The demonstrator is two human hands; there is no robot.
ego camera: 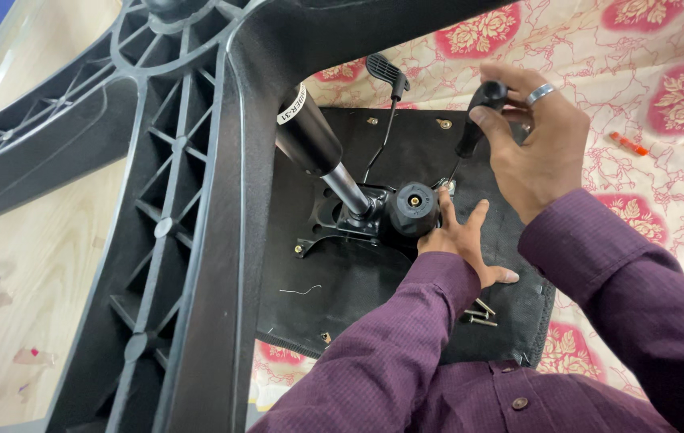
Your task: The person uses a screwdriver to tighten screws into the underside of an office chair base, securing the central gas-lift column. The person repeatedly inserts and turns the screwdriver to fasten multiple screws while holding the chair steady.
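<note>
My right hand (546,152) has its fingers wrapped on the black driver handle (482,108), shaft angled toward 7 o'clock into the bolt (447,186) by the knob (412,210). My left hand (460,240) is spread flat on the seat underside (406,140) at 4 o'clock of the knob, grasping nothing. I'd judge it best to keep the shaft square to the bolt and press down. Spare bolts (480,314) lie at 6 o'clock.
</note>
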